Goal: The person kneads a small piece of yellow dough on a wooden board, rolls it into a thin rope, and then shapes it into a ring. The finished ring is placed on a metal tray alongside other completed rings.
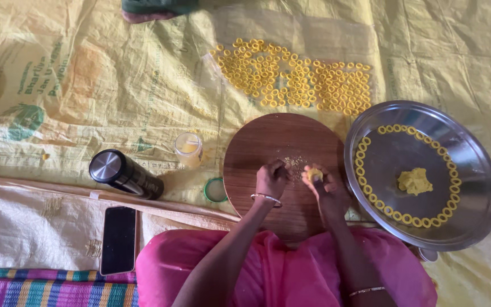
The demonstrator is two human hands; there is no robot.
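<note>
So the small yellow dough bit (314,173) is pinched in the right hand (325,190), fingers curled narrow around it, hovering just over the right part of the round wooden board (268,145). It's too small and too covered by fingers to say if it has a long axis; looks like a little lump. The left hand (271,179) sits just beside it at about 9 o'clock, fingertips bunched down and touching the board near some pale crumbs (294,164). I can't tell if it's actually holding anything. So the right hand has the piece and the left is the near neighbour, almost touching.

Going outward: at 3 o'clock from the dough bit is the big steel plate (473,170), its edge touching or overlapping the board's right side. A curve of yellow dough rings (370,193) runs round inside its rim, and a lump of yellow dough (415,181) sits near the middle. The ring line's nearest stretch is right next to the right hand.

At 12 o'clock, past the board, a big patch of finished rings (296,77) is laid out on the yellow sheet (143,85). At 9 o'clock, well apart, there's a small open jar (188,149), a green lid (215,190), a dark steel flask (123,173) on its side and a phone (119,239).
</note>
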